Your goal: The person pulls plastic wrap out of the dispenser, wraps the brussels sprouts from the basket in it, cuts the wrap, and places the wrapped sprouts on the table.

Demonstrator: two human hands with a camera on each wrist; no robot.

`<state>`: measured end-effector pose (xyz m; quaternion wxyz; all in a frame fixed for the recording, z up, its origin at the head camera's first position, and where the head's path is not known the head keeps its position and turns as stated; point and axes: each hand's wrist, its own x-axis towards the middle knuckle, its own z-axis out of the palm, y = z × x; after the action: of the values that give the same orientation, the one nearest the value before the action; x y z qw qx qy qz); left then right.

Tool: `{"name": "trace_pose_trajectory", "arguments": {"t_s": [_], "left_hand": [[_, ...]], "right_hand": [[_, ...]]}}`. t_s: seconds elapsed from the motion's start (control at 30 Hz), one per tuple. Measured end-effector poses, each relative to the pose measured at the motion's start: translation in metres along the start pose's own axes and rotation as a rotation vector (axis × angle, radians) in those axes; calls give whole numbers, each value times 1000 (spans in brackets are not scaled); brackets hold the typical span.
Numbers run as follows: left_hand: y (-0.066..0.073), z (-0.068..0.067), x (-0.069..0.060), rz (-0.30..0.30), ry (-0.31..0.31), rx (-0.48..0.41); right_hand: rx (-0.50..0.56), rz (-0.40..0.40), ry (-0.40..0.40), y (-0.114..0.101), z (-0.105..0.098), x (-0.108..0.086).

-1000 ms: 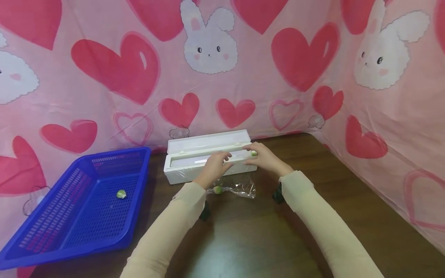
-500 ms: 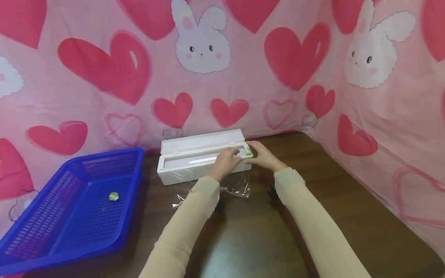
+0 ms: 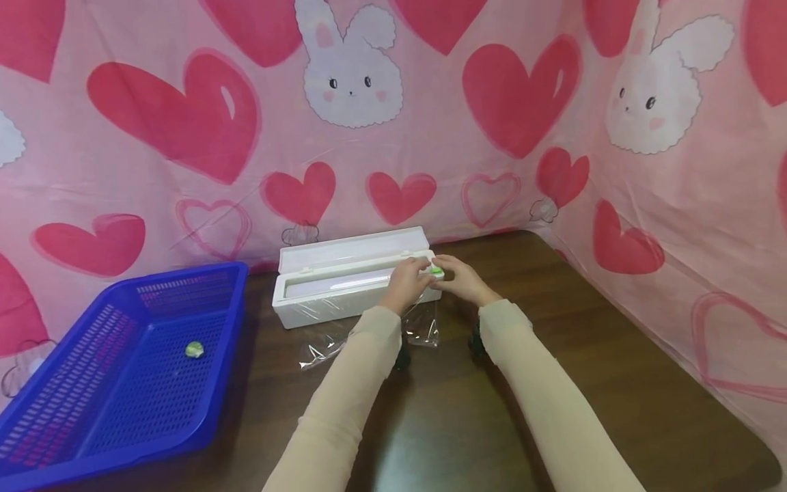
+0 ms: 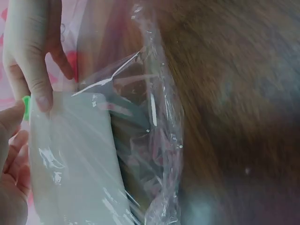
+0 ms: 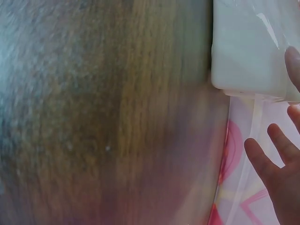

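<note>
A long white box (image 3: pixel 332 307) stands with its lid (image 3: pixel 353 249) raised. Clear film (image 3: pixel 322 347) drapes over its front and onto the table. Near the box's right end is a small green piece (image 3: pixel 436 270). My left hand (image 3: pixel 406 283) is over the right part of the box; in the left wrist view one fingertip of this hand (image 4: pixel 11 164) meets the green piece (image 4: pixel 26 108). My right hand (image 3: pixel 466 281) holds the right end between thumb and forefinger. The right wrist view shows the thumb on the box (image 5: pixel 251 51) and the other fingers of that hand (image 5: pixel 281 173) spread.
A blue basket (image 3: pixel 224 355) stands at the left with a small green and white item (image 3: pixel 194 350) inside. The brown table (image 3: pixel 584 383) extends to the right. A pink cloth (image 3: pixel 455 157) with hearts and rabbits hangs behind.
My left hand has moved right along the box to the green piece, clear of the film in front. My right hand remains at the right end. The head view has shifted slightly.
</note>
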<state>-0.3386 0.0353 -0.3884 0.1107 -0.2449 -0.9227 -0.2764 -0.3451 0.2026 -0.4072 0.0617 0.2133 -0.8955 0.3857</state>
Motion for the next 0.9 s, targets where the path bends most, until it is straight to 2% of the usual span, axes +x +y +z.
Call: {"name": "trace_pose_trajectory", "arguments": {"t_s": [0.2, 0.4, 0.57, 0.7, 0.9], "left_hand": [[3, 6, 2, -9, 59, 17], [6, 9, 4, -27, 106, 90], [6, 7, 3, -3, 128, 138], [5, 6, 4, 16, 144, 124], [5, 3, 2, 33, 122, 76]], "right_hand": [[19, -2, 28, 2, 1, 0], [15, 8, 35, 5, 3, 2], [38, 27, 30, 4, 5, 4], [61, 38, 29, 5, 5, 3], [68, 31, 38, 4, 3, 0]]}}
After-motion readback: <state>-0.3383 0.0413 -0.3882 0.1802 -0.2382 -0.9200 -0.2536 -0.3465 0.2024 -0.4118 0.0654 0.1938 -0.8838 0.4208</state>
